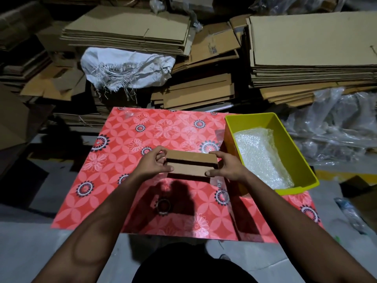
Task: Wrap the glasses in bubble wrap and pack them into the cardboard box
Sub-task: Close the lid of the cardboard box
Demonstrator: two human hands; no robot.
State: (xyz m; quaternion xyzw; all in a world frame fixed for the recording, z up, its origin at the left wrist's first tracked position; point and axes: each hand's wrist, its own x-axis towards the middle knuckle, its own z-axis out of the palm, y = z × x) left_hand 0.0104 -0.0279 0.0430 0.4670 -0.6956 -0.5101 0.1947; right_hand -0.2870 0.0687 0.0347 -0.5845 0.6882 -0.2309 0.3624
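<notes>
A small brown cardboard box [190, 165] is held a little above the red flowered table [126, 190], its two top flaps nearly closed with a dark gap between them. My left hand [154, 163] grips its left end, thumb on the near flap. My right hand [225, 166] grips its right end in the same way. A sheet of bubble wrap [261, 158] lies in the yellow plastic bin [293, 152] to the right. No glasses are visible; the inside of the box is hidden.
The yellow bin stands on the table's right edge, close to my right hand. Stacks of flattened cardboard [310, 56] and a white woven sack [126, 66] fill the space behind the table. Clear plastic sheeting [334, 129] lies on the floor at right.
</notes>
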